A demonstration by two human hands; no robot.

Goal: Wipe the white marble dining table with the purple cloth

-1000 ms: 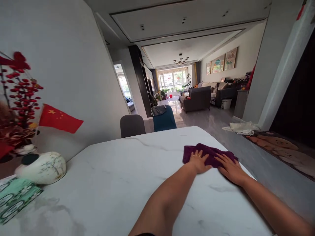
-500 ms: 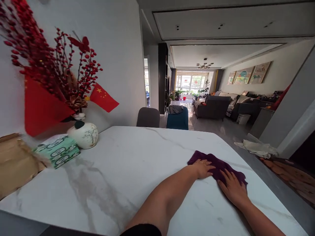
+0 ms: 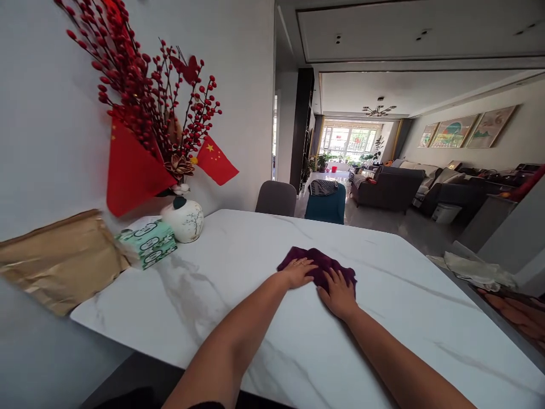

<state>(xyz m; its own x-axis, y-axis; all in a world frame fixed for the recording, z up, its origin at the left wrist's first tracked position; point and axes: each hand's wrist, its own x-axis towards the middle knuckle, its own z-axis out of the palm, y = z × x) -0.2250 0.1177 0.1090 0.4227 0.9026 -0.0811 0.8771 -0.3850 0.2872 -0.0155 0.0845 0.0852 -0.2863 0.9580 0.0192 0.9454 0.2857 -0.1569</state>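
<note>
A crumpled dark purple cloth lies on the white marble-patterned table. My left hand rests flat on the cloth's left part, fingers stretched out, a ring on one finger. Close beside it, my right hand presses on the cloth's near right part with its fingers spread. Both hands are open and lie on top of the cloth rather than wrapped round it. Part of the cloth is hidden under them.
Along the wall at left stand a brown paper bag, a green tissue box and a white vase with red berry branches and flags. A grey chair and a blue chair are beyond the far edge.
Both hands and the purple cloth have moved left across the table, toward its middle. The view has turned a little to the left, showing more of the paper bag.
</note>
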